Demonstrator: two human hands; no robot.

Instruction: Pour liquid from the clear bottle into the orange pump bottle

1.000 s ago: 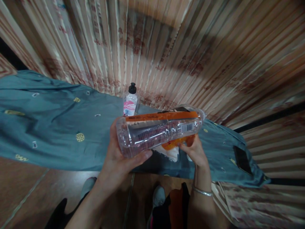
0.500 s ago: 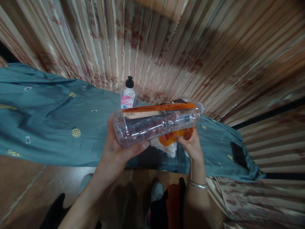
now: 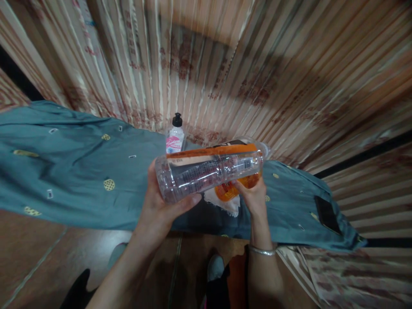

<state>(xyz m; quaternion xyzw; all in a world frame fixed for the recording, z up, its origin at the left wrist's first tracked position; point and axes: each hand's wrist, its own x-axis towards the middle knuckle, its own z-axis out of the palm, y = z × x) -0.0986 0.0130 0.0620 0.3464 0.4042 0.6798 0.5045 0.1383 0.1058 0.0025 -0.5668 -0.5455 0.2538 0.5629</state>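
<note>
My left hand [image 3: 162, 210] is wrapped round the base end of a large clear plastic bottle [image 3: 206, 175] with an orange and dark label. The bottle lies almost level in the air, its neck pointing right and slightly up. Below and partly behind it, my right hand [image 3: 255, 199] grips an orange bottle [image 3: 227, 191], whose upper part is hidden by the clear one. Underneath the orange bottle, a frayed white cloth [image 3: 225, 207] rests on the table. Behind the clear bottle stands a white bottle [image 3: 174, 142] with a pink label and black cap.
A teal cloth with yellow prints [image 3: 80, 184] covers the long, narrow table. Toward its right end lies a black phone [image 3: 327, 214]. A pleated patterned curtain [image 3: 206, 77] hangs behind the table, with dark bars at both sides. Shoes [image 3: 215, 268] show on the tiled floor.
The clear bottle's neck end and my right hand with the orange bottle have shifted slightly left. Both grips stay the same. The whole view has also moved a little.
</note>
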